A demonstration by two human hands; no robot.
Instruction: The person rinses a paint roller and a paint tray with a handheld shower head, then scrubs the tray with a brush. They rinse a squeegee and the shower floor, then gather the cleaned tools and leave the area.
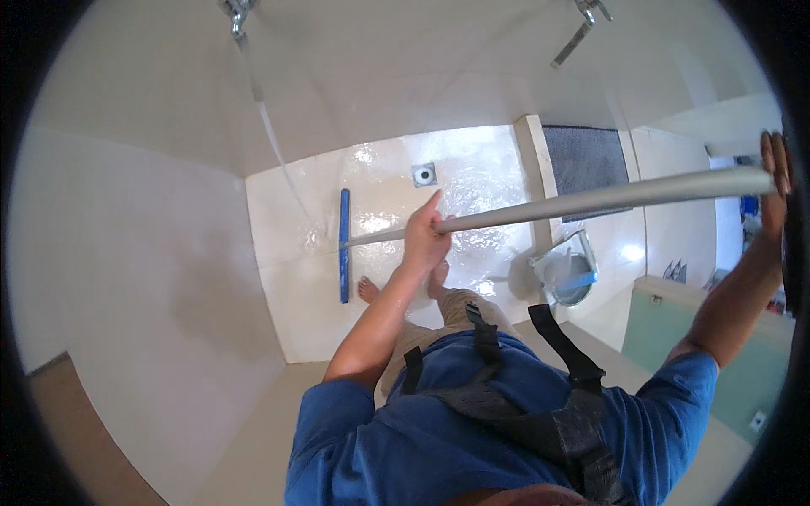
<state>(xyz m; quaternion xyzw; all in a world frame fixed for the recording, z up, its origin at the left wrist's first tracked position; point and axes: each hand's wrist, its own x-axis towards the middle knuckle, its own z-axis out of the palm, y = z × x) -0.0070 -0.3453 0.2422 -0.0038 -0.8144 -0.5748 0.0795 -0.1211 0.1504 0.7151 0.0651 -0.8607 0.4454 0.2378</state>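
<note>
The person is working a long-handled floor squeegee (540, 207) across the wet shower floor (472, 169), and this looks like the middle of a stroke rather than its start or end. The left hand (424, 239) is clenching the grey pole partway down, fingers wrapping over it and the index finger lying straight toward twelve o'clock. The right hand (774, 181) is sitting at the pole's top end, at about three o'clock near the rim; it seems to be gripping the end, though the fisheye edge is blurring the fingers. The blue blade (344, 244) is lying flat on the tiles at nine o'clock from the left hand, well apart from it. The floor drain (424, 174) is sitting at twelve o'clock from that hand. A bucket (567, 270) is standing at four o'clock. The next move likely calls for keeping the blade pressed flat and steering water toward the drain.
</note>
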